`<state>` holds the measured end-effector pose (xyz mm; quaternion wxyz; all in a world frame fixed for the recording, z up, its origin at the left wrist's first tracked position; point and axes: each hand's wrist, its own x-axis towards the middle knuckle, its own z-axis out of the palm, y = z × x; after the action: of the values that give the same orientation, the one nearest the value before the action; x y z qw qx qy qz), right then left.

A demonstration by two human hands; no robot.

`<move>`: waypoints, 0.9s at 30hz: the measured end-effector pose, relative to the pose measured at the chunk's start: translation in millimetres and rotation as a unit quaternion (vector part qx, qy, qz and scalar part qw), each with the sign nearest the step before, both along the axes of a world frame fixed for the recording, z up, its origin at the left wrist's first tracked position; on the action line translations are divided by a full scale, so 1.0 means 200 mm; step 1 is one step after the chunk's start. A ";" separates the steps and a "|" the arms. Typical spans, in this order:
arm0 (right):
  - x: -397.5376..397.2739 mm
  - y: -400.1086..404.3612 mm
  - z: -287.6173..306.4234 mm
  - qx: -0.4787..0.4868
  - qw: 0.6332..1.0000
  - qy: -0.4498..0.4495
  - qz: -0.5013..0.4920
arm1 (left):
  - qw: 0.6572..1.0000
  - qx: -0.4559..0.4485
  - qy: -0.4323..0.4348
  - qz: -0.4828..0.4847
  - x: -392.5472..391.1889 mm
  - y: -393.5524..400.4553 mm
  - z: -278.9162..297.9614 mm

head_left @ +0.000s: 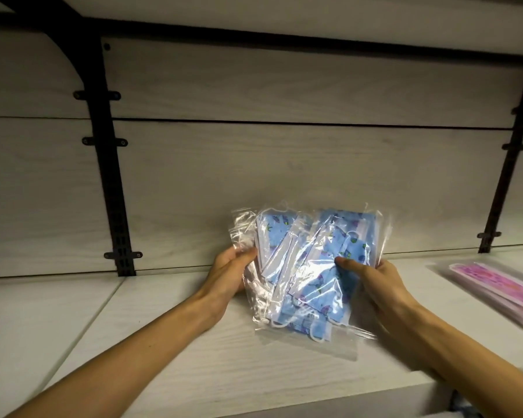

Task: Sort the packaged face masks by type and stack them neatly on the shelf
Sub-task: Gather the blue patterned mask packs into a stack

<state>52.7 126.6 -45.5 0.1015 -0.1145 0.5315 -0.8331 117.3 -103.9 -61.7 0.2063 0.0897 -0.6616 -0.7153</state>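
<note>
Bundle of clear plastic packets of blue patterned face masks (pixel 308 267) is gripped between left hand (pixel 230 276) and right hand (pixel 375 285), just above white wooden shelf (pixel 133 342); pink packaged masks (pixel 495 285) stacked well right.

One head-worn view looks forward and down, close over the shelf (pixel 169 342) (wide-angle, walls bowed).

Pale wood-grain back panels (pixel 284 164) rise behind, crossed by black slotted uprights (pixel 112 188) at left and right, dimly lit.
</note>
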 end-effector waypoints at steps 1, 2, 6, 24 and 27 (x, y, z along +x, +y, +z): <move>0.01 0.01 0.01 -0.003 1.000 -0.001 0.003 | 1.000 -0.003 0.004 0.005 0.00 0.00 0.00; 0.02 0.01 0.02 -0.008 1.000 -0.006 0.007 | 1.000 -0.006 0.007 0.011 0.00 0.00 0.00; 0.01 0.03 0.05 0.000 0.997 -0.072 0.010 | 1.000 -0.010 0.012 0.021 0.01 -0.01 0.01; -0.14 0.11 0.03 0.005 0.985 -0.148 -0.091 | 0.999 0.013 0.007 0.031 0.00 -0.04 0.03; -0.14 0.11 0.05 0.023 0.988 -0.136 -0.063 | 1.000 0.014 0.007 0.015 0.01 -0.04 0.03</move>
<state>24.4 148.8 -36.3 0.1223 0.0358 0.5376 -0.8335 120.3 -111.0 -55.5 0.2205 0.0973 -0.6487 -0.7219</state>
